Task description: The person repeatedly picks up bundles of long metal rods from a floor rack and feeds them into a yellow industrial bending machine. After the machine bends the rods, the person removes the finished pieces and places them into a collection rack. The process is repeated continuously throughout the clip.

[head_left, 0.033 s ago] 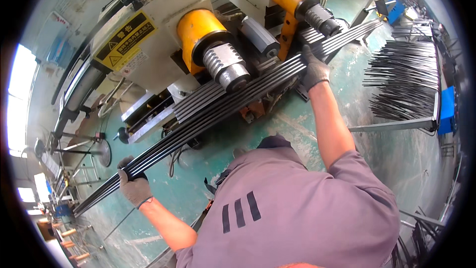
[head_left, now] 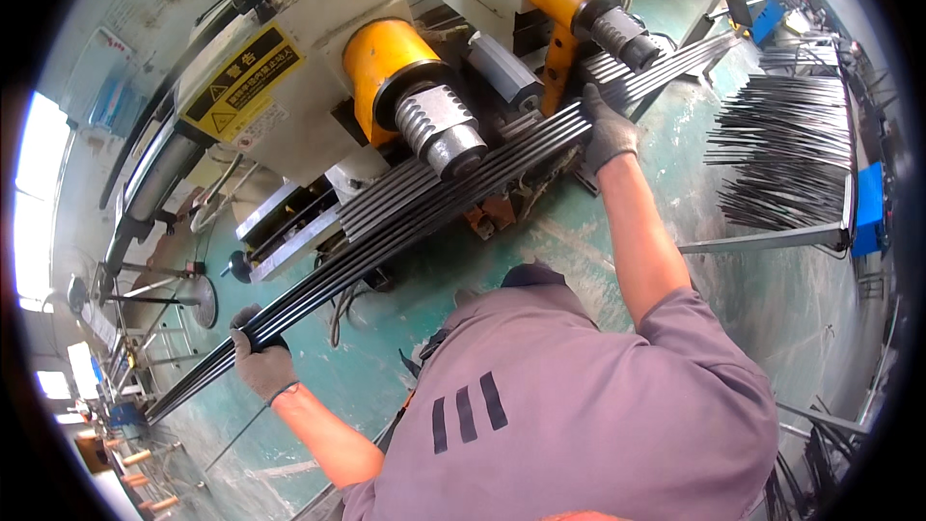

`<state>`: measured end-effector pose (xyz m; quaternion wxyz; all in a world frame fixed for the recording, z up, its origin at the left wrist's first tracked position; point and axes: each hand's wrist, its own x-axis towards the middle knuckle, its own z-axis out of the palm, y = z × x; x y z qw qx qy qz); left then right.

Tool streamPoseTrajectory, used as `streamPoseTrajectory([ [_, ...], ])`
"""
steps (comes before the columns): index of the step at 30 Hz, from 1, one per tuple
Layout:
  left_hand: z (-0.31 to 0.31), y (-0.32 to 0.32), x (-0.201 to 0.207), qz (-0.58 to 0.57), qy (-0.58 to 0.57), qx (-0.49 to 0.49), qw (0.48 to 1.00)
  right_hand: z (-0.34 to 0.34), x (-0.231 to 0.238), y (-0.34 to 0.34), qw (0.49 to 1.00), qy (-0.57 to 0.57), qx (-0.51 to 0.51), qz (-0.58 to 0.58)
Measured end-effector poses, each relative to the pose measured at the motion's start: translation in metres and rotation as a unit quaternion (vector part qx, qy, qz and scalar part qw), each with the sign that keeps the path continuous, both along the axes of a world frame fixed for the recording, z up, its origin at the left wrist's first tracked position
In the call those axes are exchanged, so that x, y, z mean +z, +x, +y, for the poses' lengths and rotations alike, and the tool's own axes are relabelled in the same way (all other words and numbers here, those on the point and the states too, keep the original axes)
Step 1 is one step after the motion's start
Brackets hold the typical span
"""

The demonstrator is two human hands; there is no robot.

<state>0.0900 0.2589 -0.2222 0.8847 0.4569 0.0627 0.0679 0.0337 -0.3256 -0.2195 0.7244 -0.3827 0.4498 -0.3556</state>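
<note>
So the teal, scuffed floor (head_left: 338, 371) runs under pretty much everything, and the fisheye's black rim eats the corners of the room. Big cream machine (head_left: 328, 48) up top, its upper part cut off by the frame. The wearer's mauve-grey shirt (head_left: 579, 415) fills the bottom and blocks a good chunk of the floor.

Main thing is a bundle of long dark metal rods (head_left: 371, 253) held across the front of the machine. Long axis is a diagonal: one end points down to the lower left, the other up to the upper right. They overlap and blur together, so I can't give a count, and can't tell tube from solid. A row of similar bars (head_left: 386, 198) sits just behind, partly covered by the nearer spindle (head_left: 439, 130).

Off to the right, a rack (head_left: 762, 239) carries a heap of thin dark rods (head_left: 786, 154). Two orange cylinders (head_left: 391, 63) stick out of the machine.

Both hands are gloved: the left hand (head_left: 262, 364) grips near the lower end, the right hand (head_left: 611, 137) further up. Fingers look closed round the bundle on both, though some tips are hidden.
</note>
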Motion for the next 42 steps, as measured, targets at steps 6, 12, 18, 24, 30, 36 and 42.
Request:
streamPoseTrajectory([
  [6, -0.026, 0.031, -0.026, 0.072, -0.004, 0.026, 0.997, 0.014, -0.004, 0.038, 0.992, -0.006, 0.012, -0.127],
  [12, -0.105, 0.039, -0.04, 0.154, -0.115, -0.027, 0.981, 0.017, -0.054, 0.064, 0.989, 0.07, 0.037, -0.125],
  [18, -0.105, 0.047, -0.038, 0.153, -0.084, -0.05, 0.983, -0.005, -0.053, 0.057, 0.988, -0.011, 0.122, -0.088],
  [24, -0.037, 0.069, -0.045, 0.135, -0.129, 0.031, 0.982, -0.03, -0.03, 0.055, 0.988, 0.031, 0.08, -0.127],
  [30, -0.045, 0.074, -0.041, 0.132, -0.042, 0.015, 0.99, -0.032, -0.036, 0.061, 0.992, 0.044, 0.057, -0.106],
  [36, -0.067, 0.061, -0.047, 0.143, -0.074, 0.051, 0.986, 0.015, -0.035, 0.061, 0.99, 0.037, 0.128, 0.056],
  [42, -0.097, 0.047, -0.068, 0.09, -0.032, -0.022, 0.995, -0.009, -0.072, 0.054, 0.969, -0.097, 0.199, 0.113],
])
